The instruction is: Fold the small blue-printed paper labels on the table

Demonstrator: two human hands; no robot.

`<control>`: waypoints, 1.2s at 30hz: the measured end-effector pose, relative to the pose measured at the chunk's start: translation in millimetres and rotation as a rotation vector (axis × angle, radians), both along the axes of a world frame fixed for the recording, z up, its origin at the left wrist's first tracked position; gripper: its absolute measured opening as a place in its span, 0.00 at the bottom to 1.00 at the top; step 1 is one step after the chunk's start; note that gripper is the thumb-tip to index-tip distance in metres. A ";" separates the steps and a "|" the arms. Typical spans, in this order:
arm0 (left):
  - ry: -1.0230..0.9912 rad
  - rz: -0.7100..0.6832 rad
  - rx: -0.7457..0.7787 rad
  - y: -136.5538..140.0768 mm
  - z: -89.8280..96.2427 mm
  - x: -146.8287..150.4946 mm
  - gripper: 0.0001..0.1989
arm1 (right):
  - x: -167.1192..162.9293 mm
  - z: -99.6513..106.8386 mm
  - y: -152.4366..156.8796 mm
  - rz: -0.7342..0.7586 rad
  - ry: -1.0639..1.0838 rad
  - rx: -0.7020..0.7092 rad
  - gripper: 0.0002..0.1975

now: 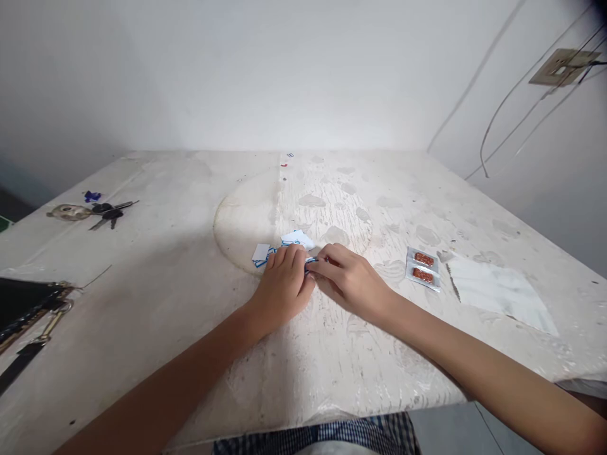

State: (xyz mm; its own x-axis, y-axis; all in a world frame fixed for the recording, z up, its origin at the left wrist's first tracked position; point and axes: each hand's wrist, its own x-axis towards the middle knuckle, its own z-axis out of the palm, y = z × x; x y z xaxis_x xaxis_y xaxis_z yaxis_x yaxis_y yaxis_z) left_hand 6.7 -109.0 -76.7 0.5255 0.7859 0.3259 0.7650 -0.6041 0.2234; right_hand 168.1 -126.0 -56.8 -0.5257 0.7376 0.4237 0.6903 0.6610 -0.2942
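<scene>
Near the middle of the table, my left hand (283, 284) is closed, its fingers bent over small blue-and-white pieces of paper or card. My right hand (351, 278) meets it from the right, thumb and fingertips pinched on a small blue-edged piece (310, 260) held between both hands. Most of that piece is hidden by the fingers. Just beyond my left hand lie more white pieces with blue edges (298, 238). Another white piece with a blue border (260, 253) rests to the left of my left fingers.
A blister strip with two reddish-brown tablets (423, 268) lies right, beside a white cloth or paper sheet (497, 292). Keys (111, 213) with a keyring tag sit far left. A black strapped item (28, 309) is at the left edge. Cables hang by a wall socket (559, 67).
</scene>
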 end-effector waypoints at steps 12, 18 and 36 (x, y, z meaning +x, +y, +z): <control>0.031 0.031 0.005 0.0 2.8 1.4 0.08 | 15.9 2.9 12.4 0.089 0.180 -0.245 0.19; -0.092 0.044 -0.027 3.2 3.3 1.6 0.06 | 16.4 0.1 16.6 0.122 0.221 -0.273 0.14; -0.342 -0.066 -0.140 3.6 6.0 -5.0 0.11 | 18.4 0.0 15.1 0.056 0.343 -0.426 0.11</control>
State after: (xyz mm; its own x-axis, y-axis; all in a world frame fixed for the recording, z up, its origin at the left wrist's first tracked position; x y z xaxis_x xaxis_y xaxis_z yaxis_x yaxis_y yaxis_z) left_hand 1.7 -105.4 -70.7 0.4560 0.8033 0.3831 0.5920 -0.5951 0.5435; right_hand 186.4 -110.9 -56.8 -0.4532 0.8563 0.2479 0.4748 0.4672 -0.7458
